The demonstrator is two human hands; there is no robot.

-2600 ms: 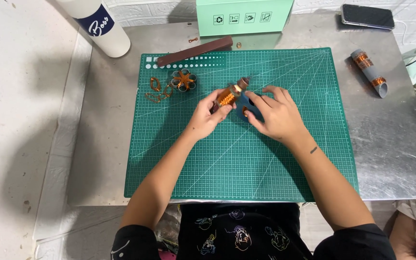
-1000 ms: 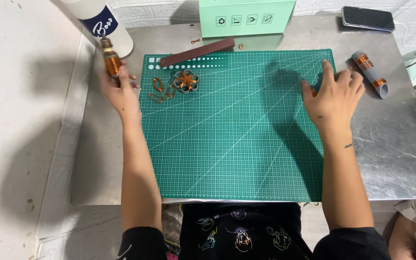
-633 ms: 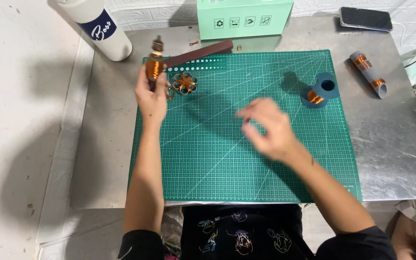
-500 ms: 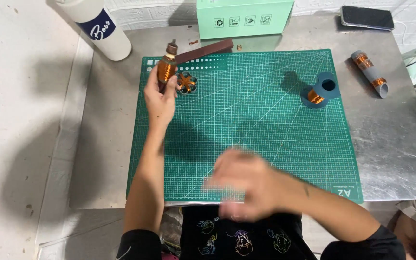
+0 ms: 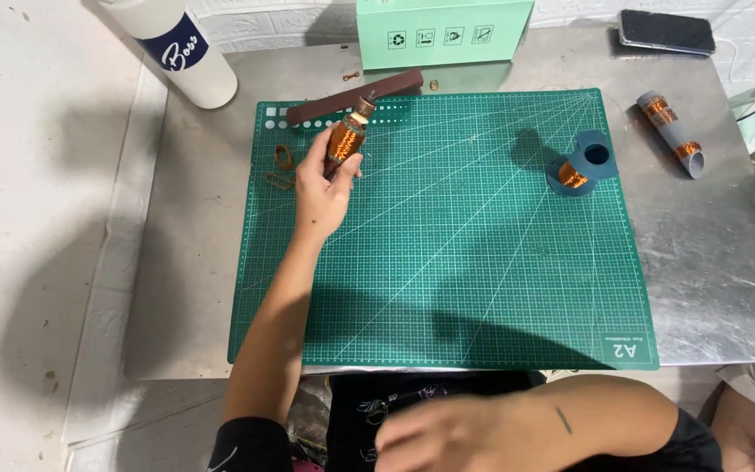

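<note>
My right hand [image 5: 447, 433] is blurred at six o'clock, its grip unreadable. The white cylindrical bottle [image 5: 187, 54] and pale green cardboard box [image 5: 444, 33] are cropped at twelve.

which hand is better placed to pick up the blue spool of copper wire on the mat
Probably the right hand, hedged: it is empty but pulled back off the cutting mat. The left hand is across the mat from the blue spool, already gripping a copper wire coil.

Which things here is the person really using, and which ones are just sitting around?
In use:
left hand
copper wire spool
green cutting mat

Just lying about:
blue wire reel
grey tube
phone
white bottle
green box
brown strip
</note>
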